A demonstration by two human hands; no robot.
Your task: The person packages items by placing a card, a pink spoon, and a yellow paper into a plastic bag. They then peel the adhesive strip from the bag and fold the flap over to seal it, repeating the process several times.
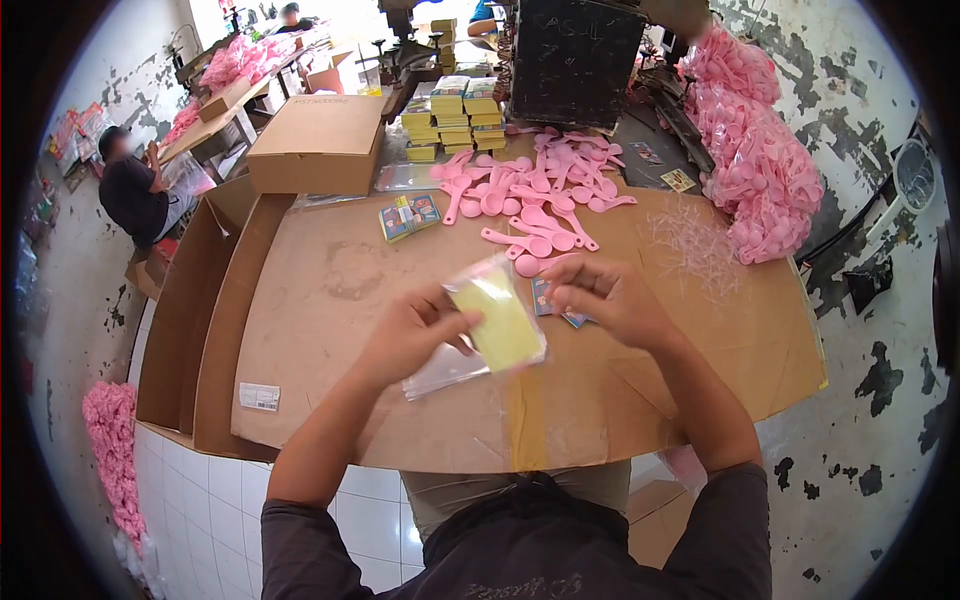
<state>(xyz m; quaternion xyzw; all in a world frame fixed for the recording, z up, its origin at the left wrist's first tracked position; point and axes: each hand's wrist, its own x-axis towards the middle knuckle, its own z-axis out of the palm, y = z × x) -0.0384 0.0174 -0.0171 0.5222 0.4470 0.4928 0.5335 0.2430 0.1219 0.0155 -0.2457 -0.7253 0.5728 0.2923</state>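
Around us, in the head view, peeling paint marks the walls [868, 195], and white tiles [205, 490] cover the floor below our cardboard-topped counter [310, 350]. Our left hand [450, 318] is closed, thumb against fingers, on the edge of a clear bag [538, 345] with a yellow card [500, 320] inside, tilted above the counter near its middle. More clear plastic [440, 372] lies just below the bag. Our right hand [556, 287] hovers to the right of the bag, fingers bent and partly open; we cannot tell whether it pinches anything thin. Printed cards [545, 297] lie beside it, partly hidden. Beyond our hands we see loose pink spoons [535, 200], a banded card stack [408, 217] and a closed box [315, 140], while plastic shreds [700, 245] lie scattered at the right
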